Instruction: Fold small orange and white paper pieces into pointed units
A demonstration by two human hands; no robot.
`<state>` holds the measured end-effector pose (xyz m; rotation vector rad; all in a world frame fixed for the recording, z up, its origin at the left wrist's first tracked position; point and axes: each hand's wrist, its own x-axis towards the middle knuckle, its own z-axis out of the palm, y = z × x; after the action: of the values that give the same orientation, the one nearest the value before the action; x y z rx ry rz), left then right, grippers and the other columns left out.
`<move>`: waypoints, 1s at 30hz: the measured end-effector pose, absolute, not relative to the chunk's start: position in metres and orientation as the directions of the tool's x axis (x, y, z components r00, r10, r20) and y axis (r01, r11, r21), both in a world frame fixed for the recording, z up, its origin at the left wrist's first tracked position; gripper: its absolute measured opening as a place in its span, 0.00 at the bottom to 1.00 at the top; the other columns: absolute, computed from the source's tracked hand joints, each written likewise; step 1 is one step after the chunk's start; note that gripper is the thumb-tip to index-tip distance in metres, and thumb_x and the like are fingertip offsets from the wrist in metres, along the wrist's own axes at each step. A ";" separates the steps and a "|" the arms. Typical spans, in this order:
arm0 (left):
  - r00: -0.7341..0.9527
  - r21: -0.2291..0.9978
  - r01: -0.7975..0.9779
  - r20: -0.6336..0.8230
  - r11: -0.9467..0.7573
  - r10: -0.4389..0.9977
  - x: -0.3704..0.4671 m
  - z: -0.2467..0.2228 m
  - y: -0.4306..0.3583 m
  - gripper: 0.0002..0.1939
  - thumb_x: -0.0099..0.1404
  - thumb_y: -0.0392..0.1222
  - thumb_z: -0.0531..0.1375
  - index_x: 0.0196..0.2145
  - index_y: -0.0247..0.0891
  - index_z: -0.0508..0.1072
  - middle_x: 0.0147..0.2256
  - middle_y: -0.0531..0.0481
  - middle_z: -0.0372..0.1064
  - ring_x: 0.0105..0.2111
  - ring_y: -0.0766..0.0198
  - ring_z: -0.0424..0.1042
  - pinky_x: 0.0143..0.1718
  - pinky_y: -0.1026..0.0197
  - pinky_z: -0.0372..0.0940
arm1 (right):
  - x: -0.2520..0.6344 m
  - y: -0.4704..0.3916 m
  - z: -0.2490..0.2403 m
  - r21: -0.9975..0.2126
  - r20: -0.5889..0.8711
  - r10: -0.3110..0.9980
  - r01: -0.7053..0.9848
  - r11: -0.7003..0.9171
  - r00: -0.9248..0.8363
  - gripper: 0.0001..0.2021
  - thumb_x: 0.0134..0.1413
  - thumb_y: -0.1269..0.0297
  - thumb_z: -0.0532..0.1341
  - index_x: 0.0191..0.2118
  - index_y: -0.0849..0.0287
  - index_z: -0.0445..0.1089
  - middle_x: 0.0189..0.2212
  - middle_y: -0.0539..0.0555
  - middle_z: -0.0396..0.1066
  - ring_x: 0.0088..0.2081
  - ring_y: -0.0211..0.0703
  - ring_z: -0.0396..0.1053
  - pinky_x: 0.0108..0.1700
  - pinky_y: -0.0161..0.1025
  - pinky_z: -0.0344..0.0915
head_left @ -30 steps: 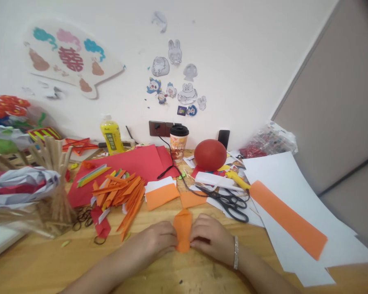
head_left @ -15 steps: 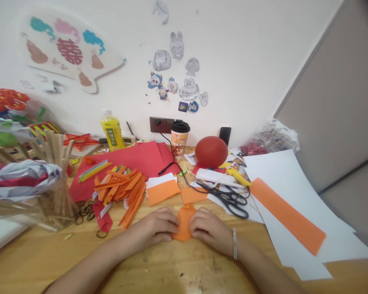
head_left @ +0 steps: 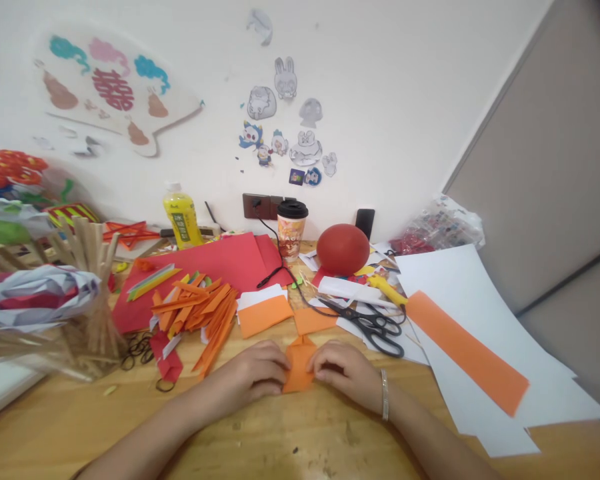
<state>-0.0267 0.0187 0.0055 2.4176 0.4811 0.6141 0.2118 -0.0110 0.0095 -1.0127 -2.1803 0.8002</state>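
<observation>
A small piece of orange paper [head_left: 299, 368], folded to a peak at its far end, lies on the wooden table between my hands. My left hand [head_left: 266, 369] grips its left edge, fingers curled and thumb near the lower corner. At the right edge, my right hand [head_left: 344, 370] pinches the paper between bent fingers and thumb. The fingertips partly cover both side edges. Just beyond are an orange paper rectangle [head_left: 266, 316] on white sheets and another orange piece [head_left: 316, 321]. Black-handled scissors [head_left: 370, 325] rest beyond my right hand.
Folded orange strips [head_left: 195, 307] pile on red paper [head_left: 220, 257] at left. A container of wooden sticks [head_left: 93, 293] stands far left. Behind are a yellow drink bottle [head_left: 183, 217], a lidded cup [head_left: 292, 230] and a red balloon [head_left: 343, 249]. White sheets [head_left: 460, 280] carry an orange strip [head_left: 470, 353] at right.
The orange paper's sides look straighter and more of it shows. My right hand's fingers have shifted slightly along the edge. The camera view has moved a little.
</observation>
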 end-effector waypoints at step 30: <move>0.825 0.601 0.266 0.262 -0.753 0.501 -0.024 0.008 0.011 0.09 0.59 0.40 0.62 0.39 0.40 0.71 0.41 0.46 0.67 0.44 0.59 0.65 0.46 0.58 0.61 | 0.213 -0.010 0.004 -0.683 0.280 0.757 0.431 0.589 -0.591 0.05 0.55 0.64 0.60 0.30 0.57 0.66 0.34 0.50 0.70 0.37 0.40 0.66 0.44 0.39 0.60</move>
<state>-0.0239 0.0109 0.0079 2.4458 0.5630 0.5577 0.2135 -0.0105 0.0036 -0.9406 -2.2595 0.7645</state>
